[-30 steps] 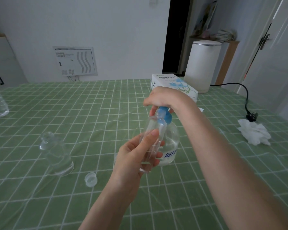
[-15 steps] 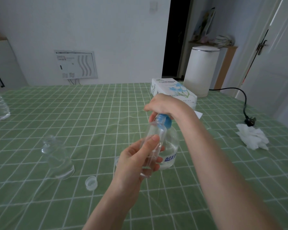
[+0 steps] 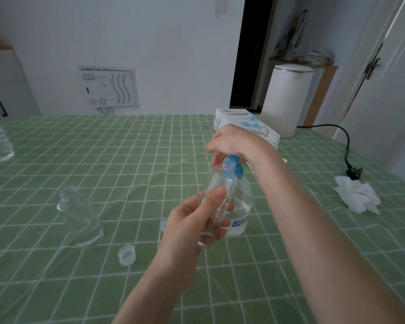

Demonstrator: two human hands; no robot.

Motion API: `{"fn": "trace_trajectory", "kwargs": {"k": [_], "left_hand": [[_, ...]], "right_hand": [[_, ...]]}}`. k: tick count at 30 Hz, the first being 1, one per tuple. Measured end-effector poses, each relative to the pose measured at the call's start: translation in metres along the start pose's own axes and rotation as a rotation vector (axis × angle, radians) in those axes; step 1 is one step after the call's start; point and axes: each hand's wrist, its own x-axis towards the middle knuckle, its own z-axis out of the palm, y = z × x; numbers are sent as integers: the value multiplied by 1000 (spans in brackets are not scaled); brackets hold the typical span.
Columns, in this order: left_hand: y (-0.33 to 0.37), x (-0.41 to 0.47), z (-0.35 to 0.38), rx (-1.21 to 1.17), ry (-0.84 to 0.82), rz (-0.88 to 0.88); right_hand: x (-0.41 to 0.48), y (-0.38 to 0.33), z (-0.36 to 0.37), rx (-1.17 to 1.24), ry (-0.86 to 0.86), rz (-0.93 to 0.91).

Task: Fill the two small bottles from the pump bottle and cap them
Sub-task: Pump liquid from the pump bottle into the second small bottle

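Left hand grips small bottle mid-body | right hand presses pump bottle head | light, slick, thin plastic; hold midway.

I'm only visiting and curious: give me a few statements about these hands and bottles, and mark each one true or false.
1. The left hand holds a small clear bottle up to the pump bottle. True.
2. The right hand hangs idle, touching nothing. False: it grips the pump bottle's blue head.
3. The other small bottle is capped. False: its mouth is open, and a cap lies on the table nearby.
4. A crumpled tissue lies on the table to the right. True.
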Motion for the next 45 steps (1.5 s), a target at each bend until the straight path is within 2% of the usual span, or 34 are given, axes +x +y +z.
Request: {"fn": "trace_trajectory", "kwargs": {"k": [6, 16, 29, 38, 45], "left_hand": [[-3, -1, 0, -2, 9, -18], [1, -1, -1, 5, -10, -4], [-4, 1, -2, 17, -4, -20], [0, -1, -1, 13, -14, -1], [0, -1, 0, 7, -11, -2]], "right_hand": [[3, 3, 8, -20, -49, 32], [0, -2, -4, -79, 63, -22], [-1, 1, 3, -77, -56, 35], [-3, -3, -3, -124, -2, -3], [-1, -4, -3, -105, -46, 13]]}}
